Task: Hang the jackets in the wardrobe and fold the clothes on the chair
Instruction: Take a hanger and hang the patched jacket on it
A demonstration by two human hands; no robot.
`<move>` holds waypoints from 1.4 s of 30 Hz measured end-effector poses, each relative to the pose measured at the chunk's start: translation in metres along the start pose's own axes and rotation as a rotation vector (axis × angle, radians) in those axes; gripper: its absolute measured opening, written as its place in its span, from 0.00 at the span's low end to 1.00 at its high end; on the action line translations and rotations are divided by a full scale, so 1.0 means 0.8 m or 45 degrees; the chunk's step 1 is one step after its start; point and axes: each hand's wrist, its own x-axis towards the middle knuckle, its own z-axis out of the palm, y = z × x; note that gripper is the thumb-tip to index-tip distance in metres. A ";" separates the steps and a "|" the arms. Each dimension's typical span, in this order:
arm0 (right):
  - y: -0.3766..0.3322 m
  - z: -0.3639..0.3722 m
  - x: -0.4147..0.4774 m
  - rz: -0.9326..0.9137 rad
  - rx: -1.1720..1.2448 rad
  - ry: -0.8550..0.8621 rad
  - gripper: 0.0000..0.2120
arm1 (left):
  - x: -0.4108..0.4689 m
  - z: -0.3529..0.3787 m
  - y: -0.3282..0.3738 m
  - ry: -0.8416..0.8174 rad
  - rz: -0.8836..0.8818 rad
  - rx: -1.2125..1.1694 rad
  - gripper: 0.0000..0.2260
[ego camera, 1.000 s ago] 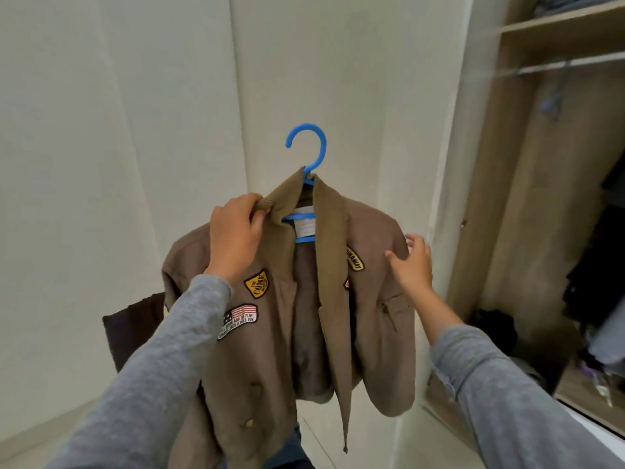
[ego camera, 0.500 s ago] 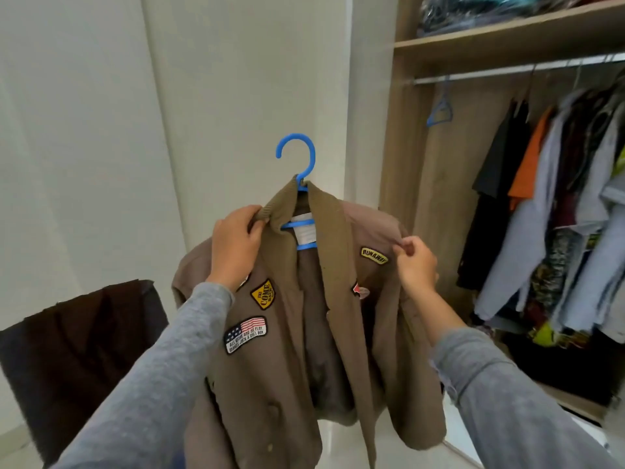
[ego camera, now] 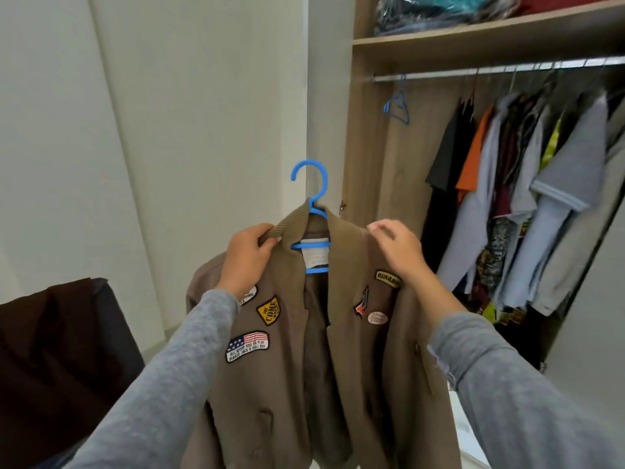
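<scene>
holding the brown jacket [ego camera: 294, 367] up at centre frame, the left hand [ego camera: 248, 255] pinches its ribbed collar between thumb and curled fingers and appears to bear the load. the right hand [ego camera: 399, 252] sits at the jacket's opposite shoulder with its fingers loosely bent; blur prevents confirming whether it grips cloth or only touches. the jacket hangs open on a blue hanger [ego camera: 313, 184], long axis vertical, with the hook standing above both hands and its open side toward frame left. dark clothing [ego camera: 50, 350] is draped at lower left, not yet folded. farther back, the wardrobe rail [ego camera: 473, 73] runs level across the upper right, above and right of the hook. a bare stretch shows between an empty hanger [ego camera: 397, 108] and the hung clothes [ego camera: 527, 204]. judgement: the hook must travel up and right, and the right hand is nearer the rail.
</scene>
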 end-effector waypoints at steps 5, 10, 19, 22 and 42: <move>-0.005 -0.001 0.000 -0.114 -0.080 -0.280 0.14 | 0.000 0.007 0.003 0.005 -0.016 0.019 0.05; -0.002 -0.003 -0.002 -0.024 -0.055 -0.159 0.17 | 0.003 0.030 0.010 0.021 -0.010 0.036 0.07; 0.031 0.002 -0.005 0.115 -0.230 0.223 0.16 | 0.024 0.117 0.025 0.152 -0.066 0.229 0.13; 0.046 0.000 -0.003 0.243 -0.371 0.278 0.15 | 0.013 0.155 0.024 0.103 -0.059 0.161 0.17; 0.141 -0.038 0.157 1.092 0.612 0.317 0.11 | -0.042 0.417 0.062 -1.316 -0.288 -0.602 0.73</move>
